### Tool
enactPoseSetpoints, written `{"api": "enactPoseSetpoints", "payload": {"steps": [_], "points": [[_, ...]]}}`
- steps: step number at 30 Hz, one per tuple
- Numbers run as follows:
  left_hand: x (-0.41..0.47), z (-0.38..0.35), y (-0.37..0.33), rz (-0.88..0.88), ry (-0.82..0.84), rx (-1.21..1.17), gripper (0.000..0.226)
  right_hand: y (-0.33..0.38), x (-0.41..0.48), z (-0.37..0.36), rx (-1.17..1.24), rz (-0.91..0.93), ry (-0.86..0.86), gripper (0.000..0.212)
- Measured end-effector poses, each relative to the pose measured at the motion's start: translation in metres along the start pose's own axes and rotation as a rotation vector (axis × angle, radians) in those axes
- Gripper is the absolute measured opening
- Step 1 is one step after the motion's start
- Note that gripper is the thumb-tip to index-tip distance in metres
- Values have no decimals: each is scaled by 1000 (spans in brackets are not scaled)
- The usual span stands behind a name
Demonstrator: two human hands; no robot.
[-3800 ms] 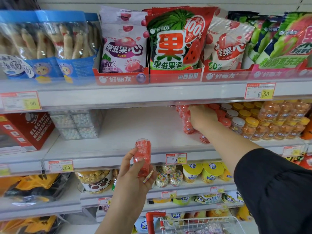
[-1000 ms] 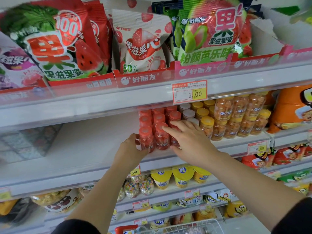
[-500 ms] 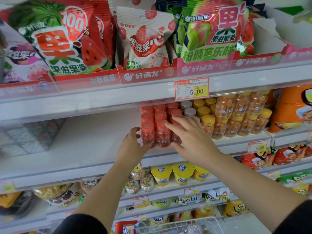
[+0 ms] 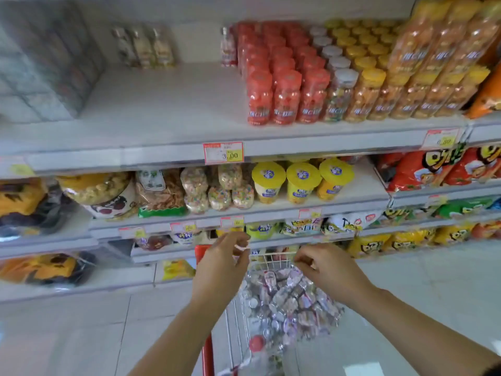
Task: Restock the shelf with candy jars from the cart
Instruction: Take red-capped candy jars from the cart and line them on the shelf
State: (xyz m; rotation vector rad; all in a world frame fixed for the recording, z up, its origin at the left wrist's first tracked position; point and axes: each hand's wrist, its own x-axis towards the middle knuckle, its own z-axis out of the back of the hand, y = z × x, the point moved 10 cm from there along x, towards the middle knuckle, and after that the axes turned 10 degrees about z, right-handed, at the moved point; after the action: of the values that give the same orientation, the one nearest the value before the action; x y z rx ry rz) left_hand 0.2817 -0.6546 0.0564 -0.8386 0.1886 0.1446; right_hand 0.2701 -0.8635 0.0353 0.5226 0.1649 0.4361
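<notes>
Red-lidded candy jars (image 4: pixel 284 85) stand in three rows on the white shelf (image 4: pixel 162 115), with white-lidded and yellow-lidded jars to their right. Below, the wire cart (image 4: pixel 271 260) with a red handle holds a heap of small wrapped candy jars (image 4: pixel 290 299). My left hand (image 4: pixel 222 264) hangs over the cart's left edge, fingers loosely curled, holding nothing. My right hand (image 4: pixel 325 270) hovers above the heap in the cart, fingers loosely curled and empty.
Bare shelf space lies left of the red jars. A clear-wrapped box stack (image 4: pixel 40 69) fills the shelf's far left. Yellow cups (image 4: pixel 298 180), snack bags and price tags (image 4: pixel 223 152) line the lower shelves. White tile floor surrounds the cart.
Both hands have left the red jars on the shelf and dropped down over the cart. The view has tilted downward, bringing the cart and floor into sight.
</notes>
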Motion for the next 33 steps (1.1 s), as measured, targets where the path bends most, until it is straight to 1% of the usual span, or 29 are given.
{"api": "enactPoseSetpoints", "payload": {"steps": [3, 6, 7, 9, 10, 11, 12, 14, 16, 18, 21, 23, 27, 28, 30, 33], "points": [[-23, -40, 60, 95, 66, 18, 24, -26, -28, -57, 9, -115, 172, 6], [-42, -80, 107, 179, 158, 74, 27, -62, -63, -121, 43, -234, 385, 22], [-47, -96, 120, 194, 202, 115, 29, -73, -78, -144, 66, -267, 464, 23], [-53, -135, 144, 210, 313, 228, 33, -93, -107, -185, 70, -315, 606, 9], [-55, -158, 158, 221, 375, 290, 35, -104, -118, -203, 73, -332, 641, 22], [-56, -180, 172, 234, 435, 348, 37, -115, -128, -220, 75, -351, 662, 32], [-58, -202, 186, 239, 493, 419, 40, -123, -134, -232, 63, -356, 678, 37], [-60, -243, 211, 196, 585, 607, 50, -139, -141, -254, 37, -339, 709, 39], [-59, -279, 231, 98, 649, 816, 56, -156, -148, -269, 91, -357, 710, 41], [-51, -311, 253, 13, 688, 990, 56, -172, -154, -278, 181, -396, 703, 45], [-41, -349, 284, -14, 755, 1175, 47, -190, -155, -286, 250, -385, 664, 49], [-36, -366, 296, -56, 753, 1240, 42, -193, -150, -288, 251, -347, 642, 50], [-28, -385, 316, -163, 705, 1342, 53, -199, -149, -295, 248, -347, 647, 49], [-26, -388, 322, -155, 697, 1358, 54, -200, -150, -298, 254, -352, 661, 49], [-24, -393, 334, -91, 748, 1350, 52, -199, -151, -302, 256, -347, 696, 52], [-22, -390, 336, -11, 779, 1353, 45, -198, -152, -304, 271, -346, 740, 53]]}}
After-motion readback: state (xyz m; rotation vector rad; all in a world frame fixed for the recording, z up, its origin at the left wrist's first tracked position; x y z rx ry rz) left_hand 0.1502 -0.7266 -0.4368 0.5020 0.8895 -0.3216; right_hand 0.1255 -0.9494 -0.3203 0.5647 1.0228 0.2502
